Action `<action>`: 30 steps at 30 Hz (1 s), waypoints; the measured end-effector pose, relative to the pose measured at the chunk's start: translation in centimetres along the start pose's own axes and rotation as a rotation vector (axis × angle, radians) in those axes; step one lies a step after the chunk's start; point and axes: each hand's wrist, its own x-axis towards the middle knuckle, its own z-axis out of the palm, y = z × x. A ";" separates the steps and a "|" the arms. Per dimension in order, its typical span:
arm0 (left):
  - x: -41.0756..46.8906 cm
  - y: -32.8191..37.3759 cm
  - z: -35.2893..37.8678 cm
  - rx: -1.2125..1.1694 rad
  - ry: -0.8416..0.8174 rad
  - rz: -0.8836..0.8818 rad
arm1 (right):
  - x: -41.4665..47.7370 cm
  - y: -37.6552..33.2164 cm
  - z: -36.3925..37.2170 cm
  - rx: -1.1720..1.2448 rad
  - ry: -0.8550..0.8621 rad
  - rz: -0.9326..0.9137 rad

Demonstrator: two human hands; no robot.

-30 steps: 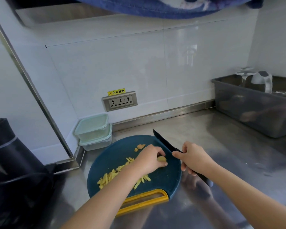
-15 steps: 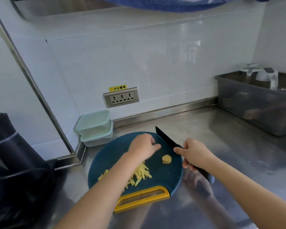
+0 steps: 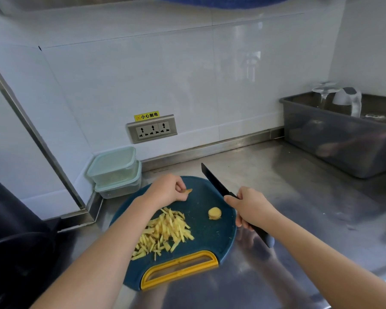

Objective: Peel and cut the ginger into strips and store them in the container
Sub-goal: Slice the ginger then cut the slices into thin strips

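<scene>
Cutting stage, looks well along. The person stands at a steel table [image 3: 299, 197] with a blue cutting board [image 3: 205, 237] in front.

The left hand [image 3: 166, 190] is at the board's 12 o'clock with its fingers curled, pinching a small ginger piece [image 3: 188, 191] at the fingertips. The piece looks brownish; can't tell if it is skin or a trimmed end.

The right hand [image 3: 249, 208] is at the board's 3 o'clock edge, wrapped round the handle of a black knife [image 3: 214, 181]. The blade points to 11 o'clock, clear of all ginger.

Ginger strips [image 3: 165, 230] are piled at the board's 8 o'clock, partly hidden by the left forearm. One round ginger chunk [image 3: 214, 213], peeled by the look of it, lies alone at 3 o'clock on the board, near the right hand but not touching it.

Two containers [image 3: 114, 168] are stacked off the board at 10 o'clock, against the wall, lids on. A gray bin [image 3: 343, 141] holding a kettle [image 3: 348, 100] sits well apart at 2 o'clock, and a wall socket [image 3: 152, 129] is at 12.

Judgement: peeling seems done and most of the ginger is in strips. The chunk and the small piece are uncut and nothing is stored yet.

The next move probably calls for laying the pinched piece flat or discarding it. Then the chunk needs pinning flat face down, since it is small and round and could roll. The fingertips should be tucked back from the blade.

Storing needs a lid off, so the knife has to go down first.
</scene>
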 end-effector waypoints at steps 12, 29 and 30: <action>-3.0 4.3 2.7 -0.126 -0.186 0.174 | 0.2 0.1 -0.1 0.023 0.010 0.021; -2.0 1.1 1.0 0.071 0.107 -0.113 | 0.2 0.0 0.5 -0.005 0.022 0.035; -1.7 0.4 0.7 0.109 0.083 -0.172 | 0.3 0.1 0.6 -0.006 0.026 0.035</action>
